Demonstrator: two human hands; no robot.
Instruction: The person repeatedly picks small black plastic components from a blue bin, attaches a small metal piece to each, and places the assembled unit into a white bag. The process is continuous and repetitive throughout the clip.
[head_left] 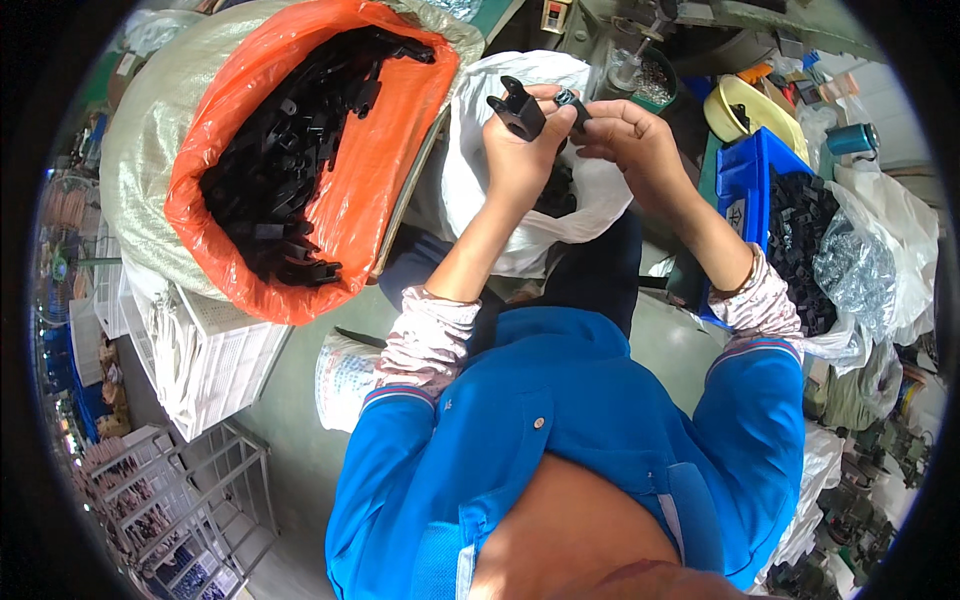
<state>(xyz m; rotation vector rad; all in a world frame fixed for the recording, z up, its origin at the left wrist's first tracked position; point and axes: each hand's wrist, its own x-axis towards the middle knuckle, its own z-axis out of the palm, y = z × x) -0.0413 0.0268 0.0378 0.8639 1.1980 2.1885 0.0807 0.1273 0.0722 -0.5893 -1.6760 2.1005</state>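
Observation:
My left hand (522, 165) is closed around a black forked bracket (517, 112), whose two prongs with holes point up and to the left. In front of me, my right hand (632, 142) pinches a small black piece (572, 108) with a pale shiny end, close to the left thumb. The left fingertips seem to touch this piece too; whether the two parts join is hidden by the fingers. Below both hands stands a white plastic bag (470, 190) with dark parts (558, 195) inside.
At left, an orange bag (390, 170) full of black parts (275, 165) sits inside a woven sack (140, 150). To the right are a blue bin (740, 175) of black parts, a yellow bowl (785, 125) and a green tub (655, 85) of small metal pieces. A white crate (215, 350) stands lower left.

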